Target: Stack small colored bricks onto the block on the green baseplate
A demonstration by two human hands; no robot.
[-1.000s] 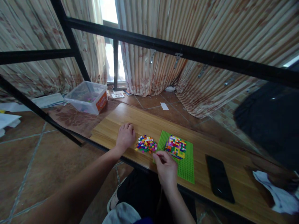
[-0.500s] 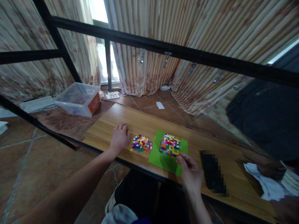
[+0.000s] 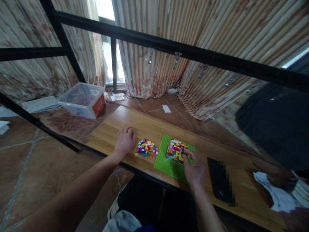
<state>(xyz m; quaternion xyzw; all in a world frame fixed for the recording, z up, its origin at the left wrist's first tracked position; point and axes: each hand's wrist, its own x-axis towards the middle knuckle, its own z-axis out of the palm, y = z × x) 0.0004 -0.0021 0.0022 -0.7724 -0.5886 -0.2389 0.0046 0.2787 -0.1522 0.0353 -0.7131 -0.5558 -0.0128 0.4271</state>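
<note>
A block of many-coloured toy bricks (image 3: pixel 175 149) stands on a green studded baseplate (image 3: pixel 166 167). My right hand (image 3: pixel 196 167) reaches in from the right, thumb and forefinger pinched at the block's top right side. Between those fingertips shows a small dark toy brick (image 3: pixel 183 154), partly hidden by them. Left of the baseplate lies a loose pile of small coloured bricks (image 3: pixel 146 149). Just beside that pile my left hand (image 3: pixel 125 140) rests on the wooden table, palm down, its fingers curled in and nothing visible in them.
A dark, partly pixelated flat object (image 3: pixel 219 180) lies on the wooden table (image 3: pixel 142 120) right of my right hand. Crumpled white paper (image 3: pixel 271 190) is at the far right. A clear plastic bin (image 3: pixel 82 100) sits on the floor at left. A black metal frame (image 3: pixel 164 45) crosses ahead.
My right hand has moved forward and slightly left, from the block's near right corner onto its top right side. My left hand stays in place; the view has shifted slightly.
</note>
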